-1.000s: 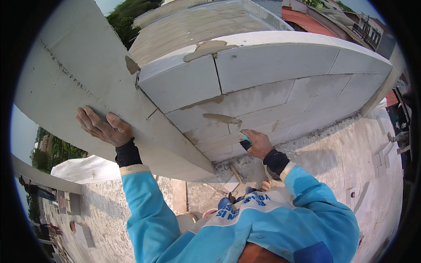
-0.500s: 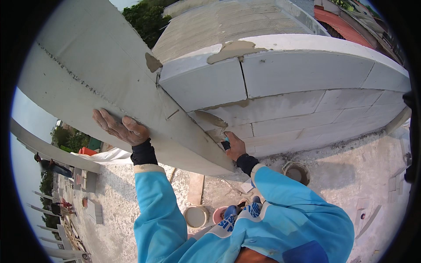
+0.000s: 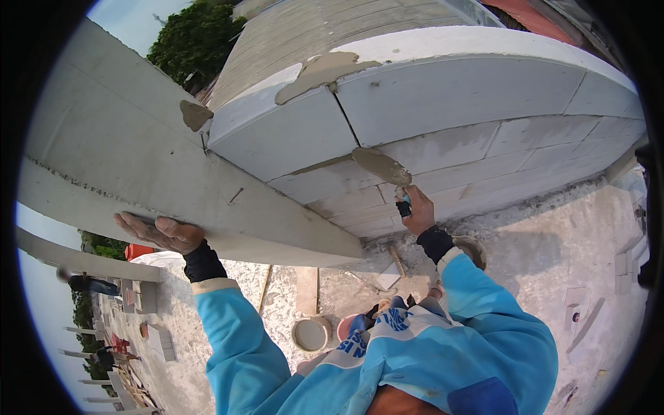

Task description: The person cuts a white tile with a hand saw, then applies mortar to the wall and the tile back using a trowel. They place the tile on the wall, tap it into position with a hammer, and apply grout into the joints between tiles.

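My left hand lies with its fingers stretched against the grey concrete column. In my right hand is a trowel, held by its handle; the mortar-smeared trowel blade is at the face of the white block wall, just under a dark upright gap between two top-row blocks. Wet mortar is smeared over the top edge above that gap. Another mortar patch sticks to the column where the wall meets it. Two nails stick out of the column near this corner.
On the floor below are a round bucket, a pink tub by my feet and another bucket near the wall. A board lies beside the column's foot. Another person is far left, near stacked blocks. A corrugated roof lies beyond the wall.
My right hand has brought the trowel from the column corner up and right along the wall, below the gap. My left hand still rests on the column; the view has shifted.
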